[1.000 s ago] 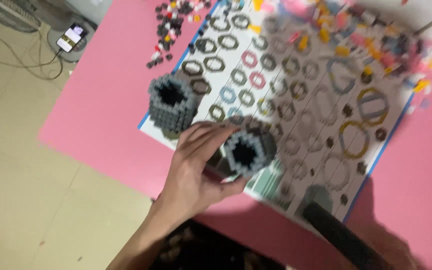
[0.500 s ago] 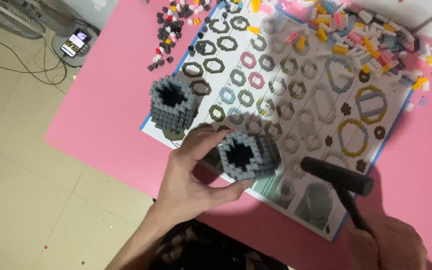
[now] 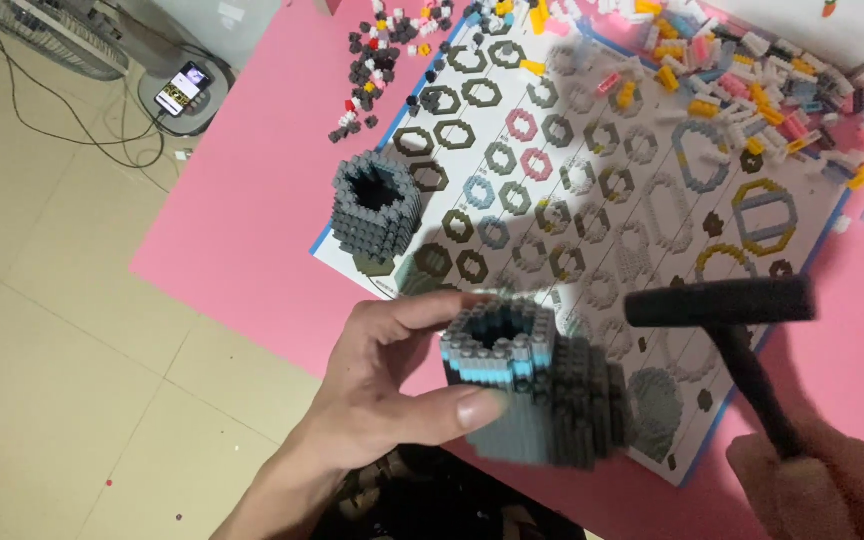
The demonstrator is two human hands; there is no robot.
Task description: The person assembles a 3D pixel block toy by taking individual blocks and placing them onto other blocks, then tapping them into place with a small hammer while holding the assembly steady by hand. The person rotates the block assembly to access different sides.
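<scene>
Held block tube (image 3: 527, 395): grey studs, light blue band under a dark rim. Standing block tube (image 3: 375, 205): dark grey throughout. Small hammer (image 3: 727, 330): black. Table (image 3: 252, 200): pink. Instruction sheet (image 3: 592, 200): white, blue-edged, rows of grey, pink, blue and yellow rings. Loose bricks (image 3: 732, 80): yellow, pink, grey, white, black. Floor (image 3: 52, 300): beige tile.

phone (image 3: 184, 90) | lit screen; floor, upper left | instruction sheet (image 3: 592, 210) | white, blue-edged; pink table
</scene>
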